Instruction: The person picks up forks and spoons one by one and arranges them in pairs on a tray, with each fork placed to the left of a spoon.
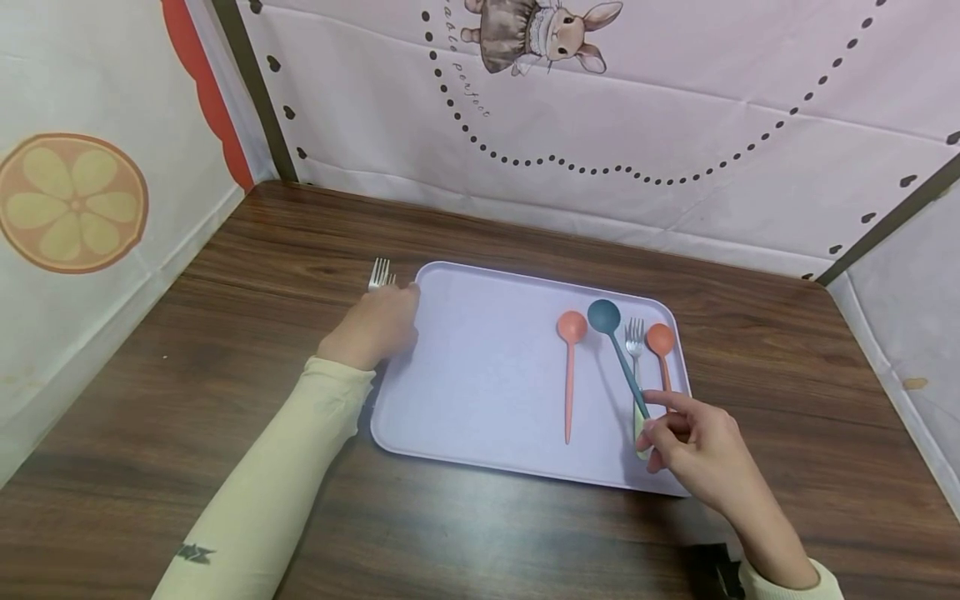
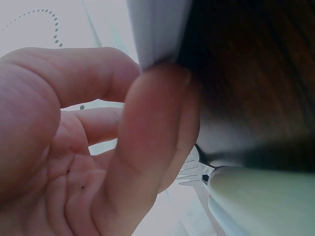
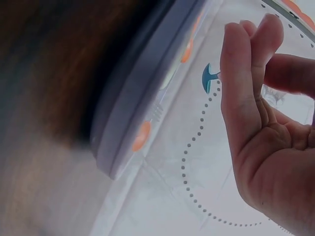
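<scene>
A lilac tray (image 1: 480,375) lies on the table, and my left hand (image 1: 373,327) grips its left rim; in the left wrist view finger and thumb pinch the edge. Over the tray's right part, my right hand (image 1: 701,446) pinches the handle end of a dark teal spoon (image 1: 604,317). Below that spoon lies a fork (image 1: 634,337) with a pale green handle, partly covered. An orange spoon (image 1: 661,340) is at its right, its lower handle hidden by the hand. To the left lies a coral-pink spoon (image 1: 570,367).
Beyond the left hand, fork tines (image 1: 380,273) show on the wooden table (image 1: 247,333), their handles hidden in the head view. A printed cloth wall (image 1: 637,108) closes off the back, with similar cloth at both sides. A dark object (image 1: 712,571) sits near the right wrist.
</scene>
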Motion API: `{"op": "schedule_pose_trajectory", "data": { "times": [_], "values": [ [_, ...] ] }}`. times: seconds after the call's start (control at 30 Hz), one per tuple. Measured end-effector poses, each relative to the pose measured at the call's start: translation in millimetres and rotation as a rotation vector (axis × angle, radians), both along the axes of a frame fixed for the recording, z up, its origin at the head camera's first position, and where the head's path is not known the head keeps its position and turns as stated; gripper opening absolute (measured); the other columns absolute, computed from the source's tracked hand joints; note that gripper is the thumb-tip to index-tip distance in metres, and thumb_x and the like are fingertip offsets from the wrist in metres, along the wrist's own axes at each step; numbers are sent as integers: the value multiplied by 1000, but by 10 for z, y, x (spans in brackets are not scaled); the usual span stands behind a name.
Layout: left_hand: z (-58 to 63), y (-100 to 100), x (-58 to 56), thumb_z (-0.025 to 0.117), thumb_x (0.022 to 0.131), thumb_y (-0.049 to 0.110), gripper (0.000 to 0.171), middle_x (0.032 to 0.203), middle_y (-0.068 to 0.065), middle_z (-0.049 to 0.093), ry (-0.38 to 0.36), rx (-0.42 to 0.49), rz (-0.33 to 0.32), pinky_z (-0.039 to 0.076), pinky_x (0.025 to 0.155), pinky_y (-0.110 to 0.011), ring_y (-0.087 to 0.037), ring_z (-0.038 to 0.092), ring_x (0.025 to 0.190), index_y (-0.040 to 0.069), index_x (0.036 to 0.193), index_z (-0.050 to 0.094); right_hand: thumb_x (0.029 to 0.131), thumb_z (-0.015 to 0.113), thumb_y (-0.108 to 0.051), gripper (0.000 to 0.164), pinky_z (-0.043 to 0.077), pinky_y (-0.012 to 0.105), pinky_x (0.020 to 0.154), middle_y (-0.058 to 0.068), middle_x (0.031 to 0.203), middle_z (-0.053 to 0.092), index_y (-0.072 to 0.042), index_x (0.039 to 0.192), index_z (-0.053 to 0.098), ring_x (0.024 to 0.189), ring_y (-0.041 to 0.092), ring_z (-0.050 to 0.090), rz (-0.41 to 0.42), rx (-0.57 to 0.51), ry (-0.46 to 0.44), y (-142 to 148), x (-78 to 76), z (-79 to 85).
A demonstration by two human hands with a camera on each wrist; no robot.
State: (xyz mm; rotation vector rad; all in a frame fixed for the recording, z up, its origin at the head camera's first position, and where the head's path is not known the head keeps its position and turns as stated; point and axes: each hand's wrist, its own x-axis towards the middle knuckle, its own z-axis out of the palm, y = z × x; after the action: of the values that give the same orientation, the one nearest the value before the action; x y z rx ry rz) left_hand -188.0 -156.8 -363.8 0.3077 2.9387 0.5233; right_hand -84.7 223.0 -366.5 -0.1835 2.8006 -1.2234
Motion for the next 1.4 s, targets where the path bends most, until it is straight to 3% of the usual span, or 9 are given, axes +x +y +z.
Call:
{"op": "schedule_pose_trajectory", "data": {
  "times": [0.43, 0.67, 1.17, 1.4],
  "values": [
    [25, -5, 18, 49, 89, -4, 48, 97, -26, 59, 9, 3, -4, 51, 65, -43, -35, 57, 79, -16, 136, 46, 95, 58, 4, 37, 42, 28, 45, 2, 78, 70, 4, 132, 60, 56, 15, 65, 48, -13, -16, -106, 15, -9],
    [26, -7, 19, 49, 90, -3, 51, 103, -28, 60, 7, 0, -5, 52, 69, -45, -35, 57, 82, -16, 139, 44, 94, 60, 3, 36, 42, 28, 45, 0, 76, 71, 4, 130, 62, 56, 14, 65, 63, 1, -8, -171, 22, -19],
    [26, -15, 17, 49, 89, -4, 32, 85, -20, 57, 12, 11, 2, 50, 60, -41, -33, 57, 73, -13, 120, 54, 92, 57, 7, 36, 44, 29, 44, 1, 74, 69, 5, 128, 62, 55, 15, 64, 127, -3, -39, -311, 10, -35],
    [14, -26, 8, 49, 89, -4, 42, 89, -21, 58, 16, 5, -7, 51, 65, -43, -33, 57, 76, -15, 129, 51, 94, 56, 5, 37, 44, 28, 44, 0, 76, 69, 3, 130, 62, 55, 15, 64, 121, 8, -60, -364, 25, -25]
  ]
}}
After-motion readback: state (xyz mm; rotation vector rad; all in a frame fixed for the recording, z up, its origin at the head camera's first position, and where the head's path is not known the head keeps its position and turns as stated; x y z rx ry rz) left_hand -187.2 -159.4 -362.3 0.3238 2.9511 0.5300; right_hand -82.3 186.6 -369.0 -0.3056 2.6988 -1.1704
